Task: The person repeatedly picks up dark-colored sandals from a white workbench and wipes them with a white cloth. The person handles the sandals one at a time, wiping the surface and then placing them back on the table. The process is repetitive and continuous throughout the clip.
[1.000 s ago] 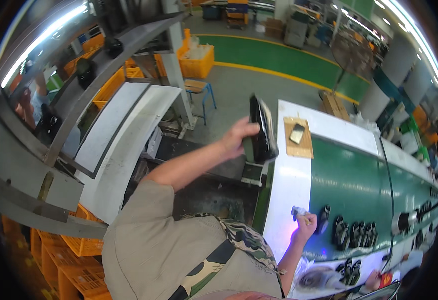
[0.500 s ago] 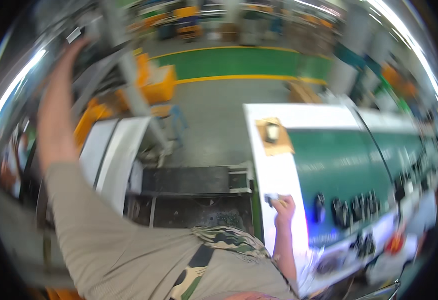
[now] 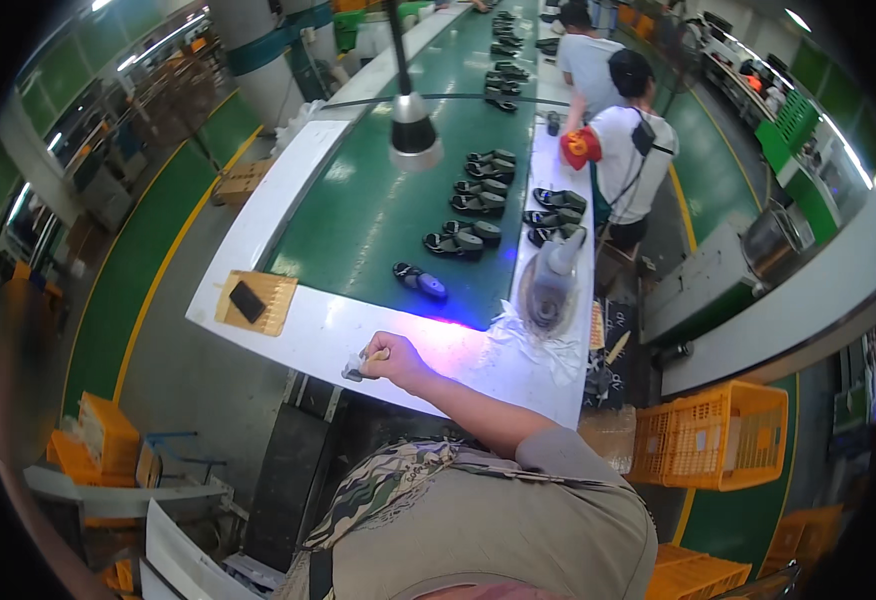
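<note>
While the right hand (image 3: 393, 362) pinches a crumpled grey-white wad (image 3: 354, 369), steady, light pressure seems advisable; blurred left hand (image 3: 12, 335), grip unreadable.

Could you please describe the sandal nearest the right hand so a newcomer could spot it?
Find the green work surface, then its near end, where the right hand is over the white border. Just beyond lies the dark sandal, apart from the other sandals, its insole bluish-purple.

The head-worn fisheye looks down on the nearby right hand (image 3: 394, 361); left edge seems blurred.
</note>
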{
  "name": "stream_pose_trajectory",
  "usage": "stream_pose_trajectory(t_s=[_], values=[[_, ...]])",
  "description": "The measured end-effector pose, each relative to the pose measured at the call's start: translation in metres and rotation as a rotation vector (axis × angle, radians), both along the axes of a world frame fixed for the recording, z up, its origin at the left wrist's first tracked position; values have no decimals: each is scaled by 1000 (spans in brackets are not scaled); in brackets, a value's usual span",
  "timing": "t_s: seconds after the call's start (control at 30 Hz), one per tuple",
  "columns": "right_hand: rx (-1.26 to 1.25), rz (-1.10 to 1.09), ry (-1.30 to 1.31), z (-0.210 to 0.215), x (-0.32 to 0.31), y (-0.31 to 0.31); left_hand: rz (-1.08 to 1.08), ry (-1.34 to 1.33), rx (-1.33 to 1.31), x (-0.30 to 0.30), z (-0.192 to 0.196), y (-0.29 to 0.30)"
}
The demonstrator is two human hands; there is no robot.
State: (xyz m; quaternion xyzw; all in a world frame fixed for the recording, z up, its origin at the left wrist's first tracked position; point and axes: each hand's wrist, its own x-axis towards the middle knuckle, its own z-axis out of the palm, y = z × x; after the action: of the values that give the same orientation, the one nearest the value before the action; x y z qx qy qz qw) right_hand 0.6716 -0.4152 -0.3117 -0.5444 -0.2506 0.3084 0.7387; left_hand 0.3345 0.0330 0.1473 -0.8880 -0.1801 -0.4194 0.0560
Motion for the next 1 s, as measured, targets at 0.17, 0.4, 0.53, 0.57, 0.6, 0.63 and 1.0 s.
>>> stream_pose_trajectory(t_s=[0.17,0.4,0.53,0.57,0.6,0.63,1.0], values=[[-88,-227,-9,0,23,-80,-844,360,-75,221,-78,-292],[224,-401,58,-23,36,-144,-2008,174,-43,261,-82,-499],[72,-488,115,2,35,-202,-2179,-198,83,290,-95,-539],[73,-538,106,3,36,-222,-2202,-309,123,299,-99,-549],[79,-556,108,0,35,-230,-2193,-413,165,307,-104,-556],[85,-571,110,-1,35,-237,-2158,-482,165,311,-107,-560],[12,-588,135,-19,55,-259,-2077,-244,-423,318,-161,-553]])
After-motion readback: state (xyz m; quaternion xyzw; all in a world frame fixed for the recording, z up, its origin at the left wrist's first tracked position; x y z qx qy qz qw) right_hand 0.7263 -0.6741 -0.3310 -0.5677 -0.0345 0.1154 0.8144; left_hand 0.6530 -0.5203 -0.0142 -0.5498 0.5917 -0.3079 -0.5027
